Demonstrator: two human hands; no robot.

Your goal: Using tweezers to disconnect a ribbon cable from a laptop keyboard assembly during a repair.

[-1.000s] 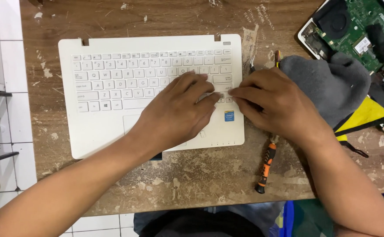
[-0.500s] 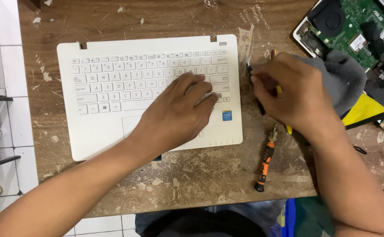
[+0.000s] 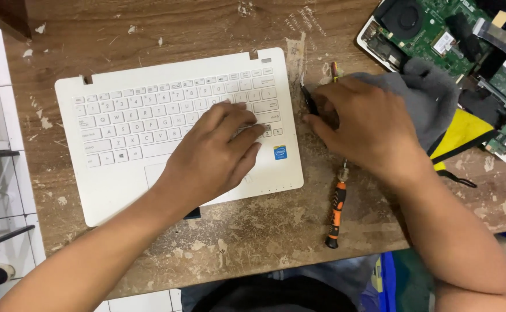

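Holding the white keyboard cover (image 3: 172, 133) down

Our left hand (image 3: 215, 153) presses flat on its keys; our right hand (image 3: 368, 124) pinches a thin dark tool (image 3: 308, 99) (light, brittle plastic, so grip the edges).

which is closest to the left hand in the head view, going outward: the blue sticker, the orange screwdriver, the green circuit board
From the left hand outward:
1. Blue sticker, just right of its fingertips on the white keyboard case.
2. Orange screwdriver, farther right and lower, on the wooden table.
3. Green circuit board, far upper right corner.

Worn wooden table (image 3: 253, 248), white laptop base (image 3: 126, 190), orange screwdriver (image 3: 336, 211), grey cloth (image 3: 432, 104), circuit board (image 3: 455, 40)
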